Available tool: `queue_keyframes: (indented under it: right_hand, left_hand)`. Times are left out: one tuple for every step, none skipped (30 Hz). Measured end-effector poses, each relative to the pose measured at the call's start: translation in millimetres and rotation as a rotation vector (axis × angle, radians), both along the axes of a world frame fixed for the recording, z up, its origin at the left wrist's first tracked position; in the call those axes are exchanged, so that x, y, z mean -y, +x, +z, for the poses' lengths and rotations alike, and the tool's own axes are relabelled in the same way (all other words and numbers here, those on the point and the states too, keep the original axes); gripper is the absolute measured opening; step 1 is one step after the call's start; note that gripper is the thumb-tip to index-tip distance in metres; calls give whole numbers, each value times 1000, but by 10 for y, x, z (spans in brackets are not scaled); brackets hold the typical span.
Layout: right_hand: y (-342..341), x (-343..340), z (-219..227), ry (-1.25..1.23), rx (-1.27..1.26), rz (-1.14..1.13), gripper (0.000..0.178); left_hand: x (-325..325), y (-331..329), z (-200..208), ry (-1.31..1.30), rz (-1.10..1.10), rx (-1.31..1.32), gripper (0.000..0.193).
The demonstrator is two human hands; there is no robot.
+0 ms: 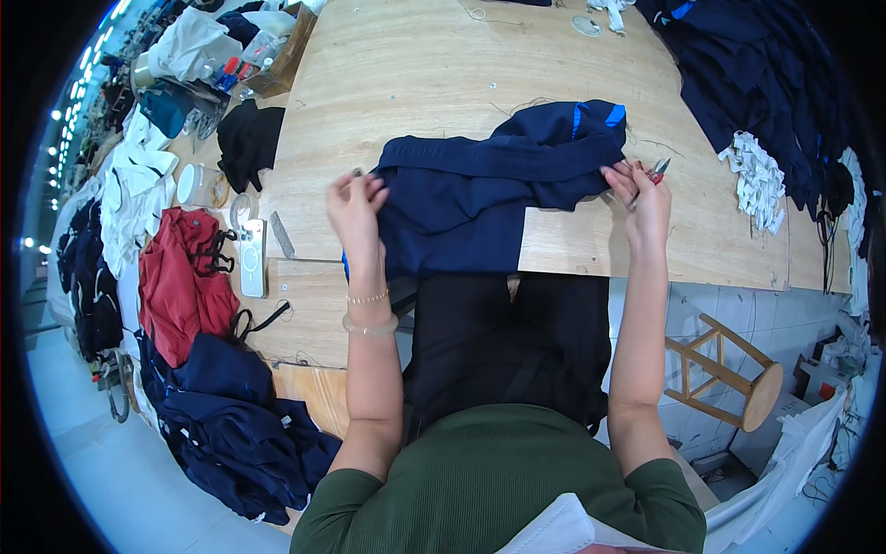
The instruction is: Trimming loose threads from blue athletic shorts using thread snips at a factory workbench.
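Note:
A navy garment with bright blue trim lies across the table's front edge, its long stitched band running from side to side. At its left edge is my left hand, thumb and fingers pinched together; a small dark bit shows at the fingertips, too small to name. My right hand is closed around red-handled thread snips, their blades pointing up and away. The fingertips of that hand also touch the garment's right edge.
Loose threads lie on the wooden table. To the left are a phone, red cloth and a navy pile. White strips and navy garments lie right. A wooden stool lies tipped below.

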State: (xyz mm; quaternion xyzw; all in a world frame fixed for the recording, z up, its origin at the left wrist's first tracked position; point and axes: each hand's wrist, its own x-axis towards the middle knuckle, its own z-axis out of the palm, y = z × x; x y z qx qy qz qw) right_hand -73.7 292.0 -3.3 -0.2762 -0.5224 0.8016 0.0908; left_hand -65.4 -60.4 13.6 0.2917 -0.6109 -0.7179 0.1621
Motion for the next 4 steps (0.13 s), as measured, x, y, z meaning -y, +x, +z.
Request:
queue_keyframes:
  right_hand:
    - [44,-14,41,2,4,-1,19]
    - [92,-29,75,275,28,17,20]
    - [142,-42,98,549,53,38,22]
    - [148,-76,91,554,61,34,22]
  left_hand:
    - [47,24,3,-204,42,-74,22]
    - [41,77,-13,-202,41,-70,22]
    - [11,169,-30,-96,-41,-105,26]
    - [-180,287,120,17,-131,-140,30]
